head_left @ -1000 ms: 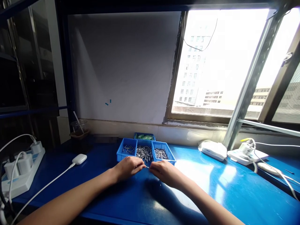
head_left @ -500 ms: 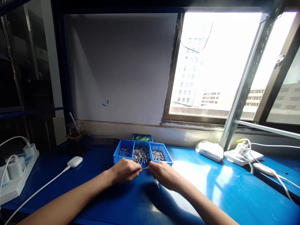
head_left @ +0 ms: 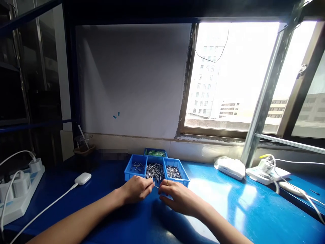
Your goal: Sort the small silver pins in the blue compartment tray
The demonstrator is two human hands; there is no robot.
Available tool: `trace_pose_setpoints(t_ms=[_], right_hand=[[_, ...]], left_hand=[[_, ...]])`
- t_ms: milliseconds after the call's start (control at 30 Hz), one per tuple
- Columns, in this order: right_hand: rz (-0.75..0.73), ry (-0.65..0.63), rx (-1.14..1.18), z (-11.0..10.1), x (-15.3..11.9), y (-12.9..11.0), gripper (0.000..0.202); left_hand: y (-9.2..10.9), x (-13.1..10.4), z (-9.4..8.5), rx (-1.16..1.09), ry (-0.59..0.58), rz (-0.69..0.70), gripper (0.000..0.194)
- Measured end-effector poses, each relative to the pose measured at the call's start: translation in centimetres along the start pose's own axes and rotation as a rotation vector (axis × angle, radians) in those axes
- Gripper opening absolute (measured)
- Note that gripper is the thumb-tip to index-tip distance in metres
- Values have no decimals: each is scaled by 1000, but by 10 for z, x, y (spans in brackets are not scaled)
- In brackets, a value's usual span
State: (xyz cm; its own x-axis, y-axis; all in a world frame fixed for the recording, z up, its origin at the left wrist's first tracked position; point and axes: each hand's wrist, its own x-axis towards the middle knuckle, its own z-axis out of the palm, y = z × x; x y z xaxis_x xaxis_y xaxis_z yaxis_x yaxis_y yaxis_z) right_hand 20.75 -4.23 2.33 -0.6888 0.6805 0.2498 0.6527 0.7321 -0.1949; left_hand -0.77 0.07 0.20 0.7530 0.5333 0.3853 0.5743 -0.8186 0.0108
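Note:
My left hand (head_left: pixel 138 189) is closed in a pinch on a thin metal pin (head_left: pixel 156 186), whose free end points right. Just to its right, my right hand (head_left: pixel 177 197) has its thumb parted from its fingers, and the fingertips are close to the pin's end; whether they touch it I cannot tell. Both hands are above the blue table, in front of blue bins. The left bin (head_left: pixel 128 176) has a few loose metal pins. A dense heap of metal pieces (head_left: pixel 154 171) fills the middle bin, and more pins lie in the right bin (head_left: pixel 185 169).
Behind the bins stands a smaller blue tray (head_left: pixel 165 153) with green packets. A white charging case (head_left: pixel 83 178) with a cable lies left, near a power strip (head_left: pixel 25 195). A cup with a straw (head_left: pixel 84 142) stands back left. White devices (head_left: pixel 231 167) are at right.
My right hand has loosened from the pin, its thumb and fingers spreading apart. My left hand keeps its pinch. The whole view has shifted slightly downward in the picture.

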Motion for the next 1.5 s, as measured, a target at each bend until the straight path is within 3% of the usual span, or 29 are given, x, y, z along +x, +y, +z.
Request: trace_pose_setpoints(t_ms=[200,367,500,600,667,733,800,933,1500], right_hand=[[-52,-26,20,7,1,-5,28],[18,68,175,4,3,0,24],[179,269,411,-4,6,9,40],[289,179,606,-5,6,11,61],[263,68,520,0,5,9,55],[189,41,269,9,5,6,42],[197,-4,67,19,7,3,45],[154,-65,-99,32,12,-1,44],[9,-30,-106,26,9,4,32]], left_hand=[[1,1,-6,-135,12,-119,29],[2,2,-14,-184,-22,-240,38],[4,2,-14,-37,-88,-189,33],[3,1,-9,73,-181,-113,25],[1,0,-6,116,-222,-83,23],[0,0,-4,132,-241,-59,21],[-1,1,-4,133,-249,-51,21],[0,1,-7,132,-258,-58,23],[3,0,-8,42,-280,-109,24]])
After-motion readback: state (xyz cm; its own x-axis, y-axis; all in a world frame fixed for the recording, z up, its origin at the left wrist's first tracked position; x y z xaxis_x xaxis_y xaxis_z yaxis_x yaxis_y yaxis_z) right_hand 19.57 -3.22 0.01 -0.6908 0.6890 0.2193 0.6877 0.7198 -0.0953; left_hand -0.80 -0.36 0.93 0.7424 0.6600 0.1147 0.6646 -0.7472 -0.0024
